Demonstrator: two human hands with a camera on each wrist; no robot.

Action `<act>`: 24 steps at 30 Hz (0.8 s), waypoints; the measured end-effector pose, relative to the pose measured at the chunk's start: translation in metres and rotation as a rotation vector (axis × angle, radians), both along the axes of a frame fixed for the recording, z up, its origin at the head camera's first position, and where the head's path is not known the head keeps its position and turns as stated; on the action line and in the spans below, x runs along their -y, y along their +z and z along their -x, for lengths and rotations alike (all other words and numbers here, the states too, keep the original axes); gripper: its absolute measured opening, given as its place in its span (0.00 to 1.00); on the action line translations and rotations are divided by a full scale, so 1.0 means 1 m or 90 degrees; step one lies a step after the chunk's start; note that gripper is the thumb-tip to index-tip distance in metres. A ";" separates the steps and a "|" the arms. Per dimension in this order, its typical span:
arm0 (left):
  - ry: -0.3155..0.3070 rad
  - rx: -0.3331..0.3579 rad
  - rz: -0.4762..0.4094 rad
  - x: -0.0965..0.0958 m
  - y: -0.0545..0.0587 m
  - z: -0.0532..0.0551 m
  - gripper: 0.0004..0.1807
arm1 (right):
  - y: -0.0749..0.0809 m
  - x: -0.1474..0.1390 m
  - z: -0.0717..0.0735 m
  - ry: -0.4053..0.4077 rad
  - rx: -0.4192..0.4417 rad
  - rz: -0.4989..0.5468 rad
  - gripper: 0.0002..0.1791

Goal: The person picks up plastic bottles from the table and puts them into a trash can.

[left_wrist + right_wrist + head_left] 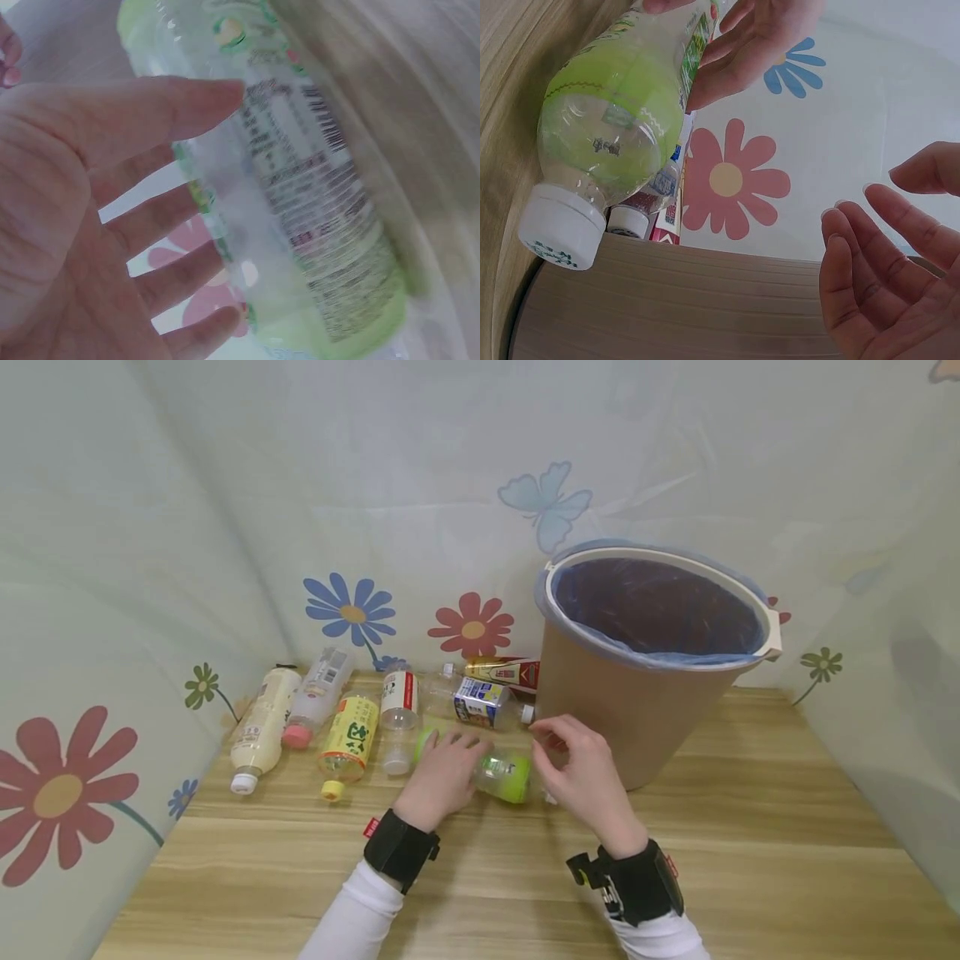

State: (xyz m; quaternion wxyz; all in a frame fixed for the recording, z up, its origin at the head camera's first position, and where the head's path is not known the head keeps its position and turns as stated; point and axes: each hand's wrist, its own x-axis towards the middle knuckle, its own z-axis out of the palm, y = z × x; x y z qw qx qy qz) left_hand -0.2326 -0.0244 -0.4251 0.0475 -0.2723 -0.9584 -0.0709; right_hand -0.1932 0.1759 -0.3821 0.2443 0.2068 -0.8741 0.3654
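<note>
A clear plastic bottle with a green label (508, 778) lies on its side on the wooden table, its white cap (562, 225) pointing toward the bin. My left hand (444, 777) holds it across the middle, the thumb on one side and the fingers along the other. In the left wrist view the bottle's label (300, 202) shows fine print and a barcode. My right hand (581, 764) is just beyond the cap end, beside the bin. Its fingers are loosely bent and hold nothing.
A tall brown bin (615, 710) with a blue liner stands at the right. Along the back wall lie a gold and red box (504, 672) and a blue-labelled bottle (480, 700). Leftward are bottles with red-and-white (399, 690), yellow (349, 733), pink-capped (318, 697) and cream (261, 722) looks.
</note>
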 end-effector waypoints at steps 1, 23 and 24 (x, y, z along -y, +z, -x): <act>-0.001 0.007 0.003 0.000 0.002 -0.001 0.33 | 0.000 0.000 0.000 0.000 0.001 0.001 0.10; -0.041 0.134 0.020 -0.004 0.003 -0.010 0.41 | 0.003 -0.006 0.000 -0.011 -0.003 0.008 0.08; -0.045 0.130 0.017 -0.004 0.004 -0.009 0.41 | 0.004 -0.007 0.000 -0.011 -0.003 0.009 0.08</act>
